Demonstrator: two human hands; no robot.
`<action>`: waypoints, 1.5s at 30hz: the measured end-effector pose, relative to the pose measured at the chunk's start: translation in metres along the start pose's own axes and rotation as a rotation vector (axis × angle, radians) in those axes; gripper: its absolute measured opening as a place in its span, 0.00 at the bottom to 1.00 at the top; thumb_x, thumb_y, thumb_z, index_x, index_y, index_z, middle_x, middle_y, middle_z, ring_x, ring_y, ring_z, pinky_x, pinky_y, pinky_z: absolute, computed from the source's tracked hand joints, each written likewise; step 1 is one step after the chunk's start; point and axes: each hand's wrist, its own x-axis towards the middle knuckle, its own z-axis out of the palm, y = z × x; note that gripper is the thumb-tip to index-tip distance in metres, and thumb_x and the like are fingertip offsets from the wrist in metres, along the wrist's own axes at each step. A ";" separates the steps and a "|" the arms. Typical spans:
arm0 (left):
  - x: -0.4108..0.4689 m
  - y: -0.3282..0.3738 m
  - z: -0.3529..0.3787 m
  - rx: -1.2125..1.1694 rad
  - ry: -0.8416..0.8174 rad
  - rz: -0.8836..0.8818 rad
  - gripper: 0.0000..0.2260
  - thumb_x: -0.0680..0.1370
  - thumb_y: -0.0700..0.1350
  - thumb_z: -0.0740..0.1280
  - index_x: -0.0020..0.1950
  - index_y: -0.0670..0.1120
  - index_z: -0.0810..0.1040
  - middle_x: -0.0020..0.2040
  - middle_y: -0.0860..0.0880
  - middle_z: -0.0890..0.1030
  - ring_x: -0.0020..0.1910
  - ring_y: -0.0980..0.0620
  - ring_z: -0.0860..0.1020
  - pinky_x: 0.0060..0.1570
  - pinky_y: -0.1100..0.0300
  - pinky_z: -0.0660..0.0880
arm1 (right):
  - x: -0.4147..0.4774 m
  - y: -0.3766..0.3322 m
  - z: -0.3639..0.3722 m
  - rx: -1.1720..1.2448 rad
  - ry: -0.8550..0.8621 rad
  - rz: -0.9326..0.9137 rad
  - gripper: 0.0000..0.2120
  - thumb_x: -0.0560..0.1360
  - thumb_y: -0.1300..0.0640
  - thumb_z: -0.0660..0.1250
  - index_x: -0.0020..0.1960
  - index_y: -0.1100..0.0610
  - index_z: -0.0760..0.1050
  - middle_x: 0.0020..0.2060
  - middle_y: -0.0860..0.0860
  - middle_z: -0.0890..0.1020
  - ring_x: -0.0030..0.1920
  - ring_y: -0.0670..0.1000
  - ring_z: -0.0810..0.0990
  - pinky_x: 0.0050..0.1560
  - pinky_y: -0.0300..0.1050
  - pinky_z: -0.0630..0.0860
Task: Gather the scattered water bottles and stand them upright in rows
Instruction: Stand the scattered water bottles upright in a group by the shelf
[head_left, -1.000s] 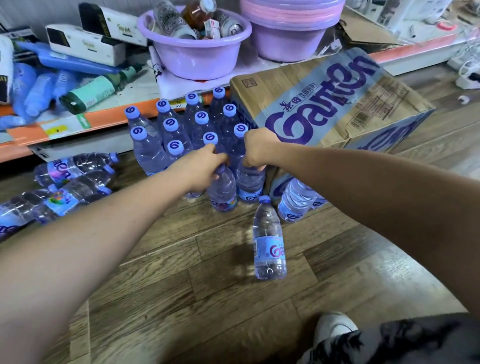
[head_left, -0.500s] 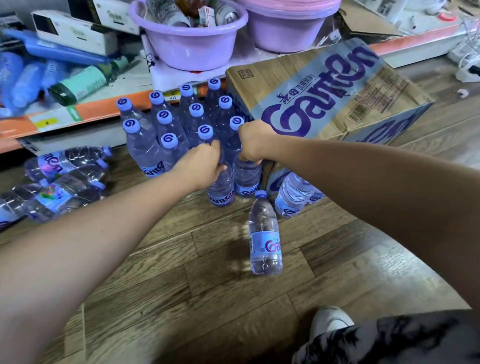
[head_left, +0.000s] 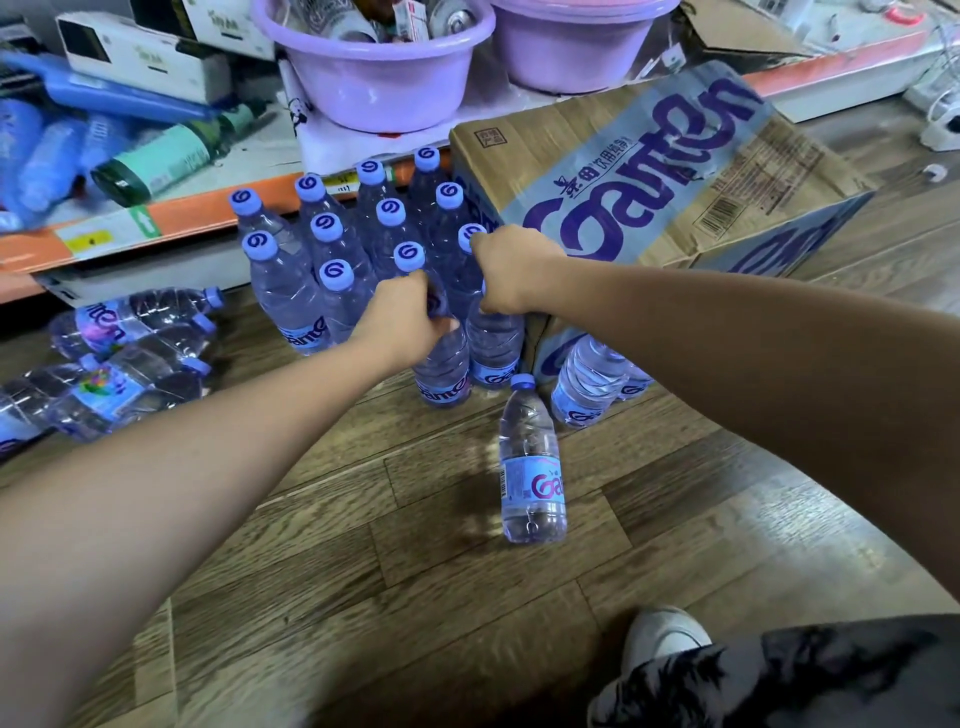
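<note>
- Illumination: bright, even and diffuse throughout.
- Glare: a pale sheen is recorded on the wooden floor (head_left: 779, 519) at the right; white highlights are noted on the purple basin (head_left: 374, 98).
- Shadows: soft; a faint one is seen left of the lone standing bottle (head_left: 532, 467).
- Blur: the lying bottles (head_left: 119, 374) and the shoe (head_left: 665, 639) are smeared; the centre is rendered sharp.
- Distortion: the shelf edge (head_left: 156, 223) is bowed by the wide-angle lens.

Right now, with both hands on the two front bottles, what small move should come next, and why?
Probably release both. The left hand grips the left bottle and the right hand the right bottle, by the tops; both seem to stand upright on the floor, beside the rows. A lone bottle stands nearer.
</note>
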 end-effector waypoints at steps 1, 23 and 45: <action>0.001 0.001 -0.002 -0.002 -0.024 -0.012 0.17 0.73 0.47 0.71 0.57 0.39 0.73 0.52 0.41 0.78 0.51 0.43 0.74 0.44 0.59 0.64 | -0.002 0.000 -0.003 0.035 0.015 0.013 0.17 0.73 0.51 0.68 0.55 0.60 0.69 0.42 0.53 0.70 0.42 0.57 0.72 0.34 0.44 0.67; -0.004 -0.028 -0.021 0.010 -0.362 0.023 0.26 0.78 0.62 0.56 0.69 0.46 0.66 0.60 0.44 0.75 0.49 0.47 0.74 0.49 0.58 0.66 | -0.044 -0.013 0.126 -0.237 -0.650 -0.061 0.23 0.83 0.48 0.49 0.75 0.55 0.61 0.74 0.55 0.64 0.71 0.57 0.66 0.69 0.51 0.64; -0.020 -0.227 -0.075 0.593 -0.379 -0.408 0.16 0.81 0.51 0.59 0.61 0.43 0.76 0.63 0.40 0.77 0.62 0.41 0.74 0.59 0.55 0.71 | -0.029 -0.129 0.142 0.229 -0.463 -0.186 0.13 0.74 0.56 0.61 0.57 0.47 0.74 0.61 0.59 0.69 0.62 0.63 0.71 0.58 0.49 0.73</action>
